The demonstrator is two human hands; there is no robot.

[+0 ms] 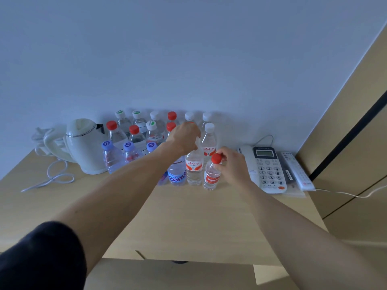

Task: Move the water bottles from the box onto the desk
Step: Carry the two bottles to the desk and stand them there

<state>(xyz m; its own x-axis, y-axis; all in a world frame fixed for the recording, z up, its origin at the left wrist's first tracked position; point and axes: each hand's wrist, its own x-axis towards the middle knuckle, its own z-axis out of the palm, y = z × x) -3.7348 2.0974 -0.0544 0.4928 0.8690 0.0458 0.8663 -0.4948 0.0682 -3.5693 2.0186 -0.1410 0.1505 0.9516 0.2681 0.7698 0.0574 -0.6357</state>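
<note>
Several water bottles stand in rows on the wooden desk (188, 216) against the wall. My right hand (232, 164) pinches the neck of a small red-capped bottle (212, 174) that stands upright at the front right of the group. My left hand (184, 137) reaches over the rows and grips the top of a clear bottle with a red and white label (194, 168), hiding its cap. A blue-labelled bottle (177, 174) stands just left of it. The box is out of view.
A cream electric kettle (83, 145) with a loose white cord (52, 176) stands left of the bottles. A white desk telephone (266, 166) and a remote control (297, 170) lie at the right. A tan cabinet (356, 143) rises beyond the desk's right edge.
</note>
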